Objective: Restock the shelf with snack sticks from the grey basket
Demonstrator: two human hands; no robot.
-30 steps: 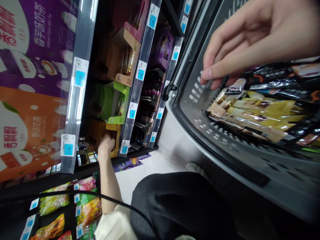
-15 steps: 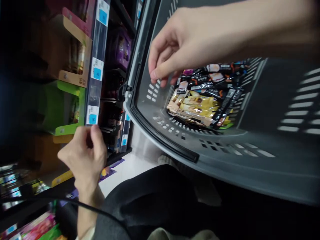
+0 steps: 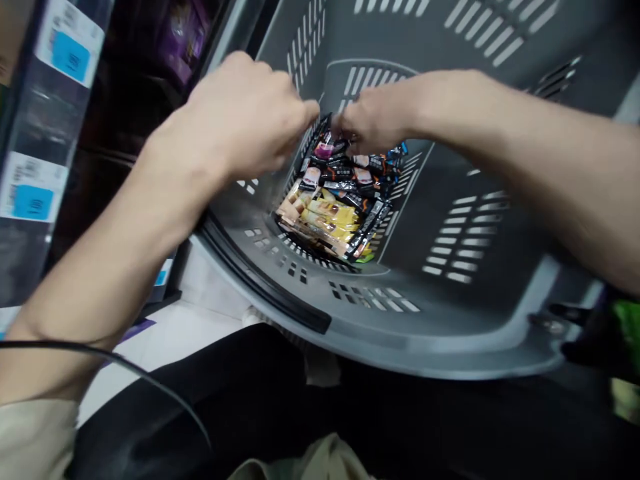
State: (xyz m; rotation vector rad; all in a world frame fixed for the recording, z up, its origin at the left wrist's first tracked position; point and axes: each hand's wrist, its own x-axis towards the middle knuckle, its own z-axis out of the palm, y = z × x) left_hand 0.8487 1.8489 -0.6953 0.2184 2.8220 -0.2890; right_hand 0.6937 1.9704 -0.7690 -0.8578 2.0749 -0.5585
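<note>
My left hand (image 3: 245, 110) is over the near-left part of a deep grey plastic shopping basket (image 3: 430, 347), its fingers curled closed with the palm turned down. Whatever it holds, if anything, is hidden. Down inside the basket, my right hand (image 3: 377, 120) hangs over the far end of a layer of snack packets. Its fingertips are blurred beside a dark packet with a purple patch (image 3: 325, 150), and I cannot tell whether they grip it. Several black packets (image 3: 345, 173) lie across the basket's bottom, and yellow packets (image 3: 330, 213) lie nearer to me.
Shop shelving with blue-and-white price labels (image 3: 33, 193) runs along the left. A purple package (image 3: 183, 40) sits on a dark shelf there. A black cable (image 3: 100, 353) crosses my left forearm. Below the basket are my dark-clad legs (image 3: 210, 400) and white floor (image 3: 200, 320).
My left hand has moved from beside the shelf, up and right, to over the basket. My right hand has gone deeper, down to the packets. The view has shifted toward the basket.
</note>
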